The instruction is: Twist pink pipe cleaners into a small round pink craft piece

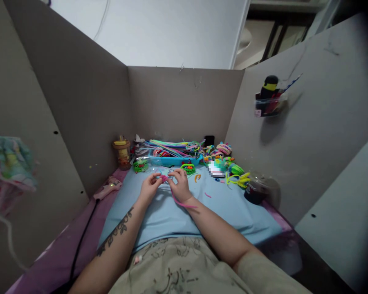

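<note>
Between the fingertips of my left hand (150, 186) and my right hand (180, 184) is a pink pipe cleaner (163, 179), bent into a small bunched shape. Both hands are closed in a pinch on it, just above the blue cloth (168, 222). Its long loose end hangs below my right palm and runs across my right wrist. Just beyond my right hand lies a green pipe-cleaner piece (188, 168) with an orange middle. A curved orange piece (197, 178) and a short pink piece (207, 194) lie to the right.
A blue tray (184, 161) heaped with coloured pipe cleaners stands at the back. On the left are a glue gun (110, 188) with a black cord and a jar (122, 153). A dark round container (256, 191) stands right. Grey panels (187, 104) enclose three sides.
</note>
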The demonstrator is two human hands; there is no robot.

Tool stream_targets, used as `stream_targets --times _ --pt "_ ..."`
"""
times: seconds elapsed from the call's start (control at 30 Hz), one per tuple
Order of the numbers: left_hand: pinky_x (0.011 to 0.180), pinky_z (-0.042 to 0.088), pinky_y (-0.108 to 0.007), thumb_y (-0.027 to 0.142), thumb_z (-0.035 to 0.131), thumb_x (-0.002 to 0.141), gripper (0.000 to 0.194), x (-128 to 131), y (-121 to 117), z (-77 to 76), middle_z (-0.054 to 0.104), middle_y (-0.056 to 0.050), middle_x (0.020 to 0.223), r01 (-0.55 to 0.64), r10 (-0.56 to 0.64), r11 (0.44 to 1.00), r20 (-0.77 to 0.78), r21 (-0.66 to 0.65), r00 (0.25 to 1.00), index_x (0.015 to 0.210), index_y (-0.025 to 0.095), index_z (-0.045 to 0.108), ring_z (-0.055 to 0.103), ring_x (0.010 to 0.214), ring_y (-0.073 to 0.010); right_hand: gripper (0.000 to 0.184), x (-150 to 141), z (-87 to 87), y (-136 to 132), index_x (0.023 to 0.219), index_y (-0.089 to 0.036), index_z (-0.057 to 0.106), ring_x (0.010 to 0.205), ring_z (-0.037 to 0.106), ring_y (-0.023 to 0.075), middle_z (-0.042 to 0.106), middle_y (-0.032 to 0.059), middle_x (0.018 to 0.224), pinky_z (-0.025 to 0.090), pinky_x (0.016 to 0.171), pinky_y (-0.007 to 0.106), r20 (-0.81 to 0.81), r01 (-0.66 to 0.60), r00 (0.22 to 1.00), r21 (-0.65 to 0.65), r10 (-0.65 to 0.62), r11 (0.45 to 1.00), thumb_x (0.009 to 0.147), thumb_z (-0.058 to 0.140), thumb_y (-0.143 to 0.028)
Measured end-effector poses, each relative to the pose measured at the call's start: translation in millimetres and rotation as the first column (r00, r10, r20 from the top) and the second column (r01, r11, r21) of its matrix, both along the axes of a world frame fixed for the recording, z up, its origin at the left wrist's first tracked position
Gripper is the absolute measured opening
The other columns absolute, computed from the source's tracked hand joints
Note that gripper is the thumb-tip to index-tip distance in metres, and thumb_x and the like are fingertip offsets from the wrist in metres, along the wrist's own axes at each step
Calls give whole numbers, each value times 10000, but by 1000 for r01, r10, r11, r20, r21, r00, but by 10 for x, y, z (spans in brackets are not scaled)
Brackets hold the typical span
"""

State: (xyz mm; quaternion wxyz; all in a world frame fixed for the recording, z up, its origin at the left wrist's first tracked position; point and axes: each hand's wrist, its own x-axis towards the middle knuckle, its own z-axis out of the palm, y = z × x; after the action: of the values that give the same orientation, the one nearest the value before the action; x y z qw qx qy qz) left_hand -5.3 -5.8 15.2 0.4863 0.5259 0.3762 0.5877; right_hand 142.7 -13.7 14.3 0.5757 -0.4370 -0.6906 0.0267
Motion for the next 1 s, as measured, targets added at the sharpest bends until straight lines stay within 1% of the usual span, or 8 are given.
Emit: stream_targets --times 0.17,0.3,0.4,0.57,0.73,0.87,1.0 --pt "698 500 -300 412 719 619 386 2 -30 12 675 -35 680 -13 16 998 -44 54 999 859 141 585 647 677 -173 91 -10 -13 5 829 -226 666 943 482 202 525 54 909 369 890 359 37 -14 999 15 14 1000 765 633 -283" --pt "702 501 -293 385 688 663 312 -2 -57 16 680 -42 725 -16 28 993 -104 114 994 838 144 595 647 691 -167 95 -17 -17 4 824 -214 659 937 486 200 530 54 897 375 878 351 3 7 1000 27 -7 1000 749 652 -273" --pt "711 495 -288 367 670 685 269 -4 -76 19 677 -48 760 -24 52 984 -158 176 986 825 146 610 645 721 -168 80 -18 -21 9 777 -212 668 932 490 200 536 53 893 376 875 353 -17 7 1000 21 -6 1000 737 668 -280" --pt "701 480 -278 336 653 706 203 -8 -70 0 663 -38 749 -43 109 964 -242 262 964 795 156 624 631 725 -166 59 -9 -43 29 713 -223 690 917 487 196 545 45 879 380 864 352 -42 -1 999 4 1 1000 713 695 -282" --pt "699 466 -265 311 634 724 155 -30 -47 -46 661 -31 748 -56 174 934 -312 354 934 782 168 647 612 725 -159 27 10 -35 32 678 -212 698 911 476 193 545 44 874 368 863 351 -46 -35 998 -31 34 999 697 692 -231" --pt "705 461 -262 283 593 760 132 -48 -39 -81 667 -27 770 -61 241 907 -395 416 886 811 177 652 608 741 -154 38 11 3 27 648 -196 678 881 465 183 519 30 823 361 848 338 -25 -49 999 -90 47 995 681 671 -181" --pt "723 462 -264 269 566 780 129 -47 -36 -96 671 -25 792 -56 274 892 -439 448 856 829 179 644 611 764 -151 53 6 20 41 629 -181 651 860 452 182 500 27 804 360 822 331 6 -44 999 -130 45 990 673 653 -150"
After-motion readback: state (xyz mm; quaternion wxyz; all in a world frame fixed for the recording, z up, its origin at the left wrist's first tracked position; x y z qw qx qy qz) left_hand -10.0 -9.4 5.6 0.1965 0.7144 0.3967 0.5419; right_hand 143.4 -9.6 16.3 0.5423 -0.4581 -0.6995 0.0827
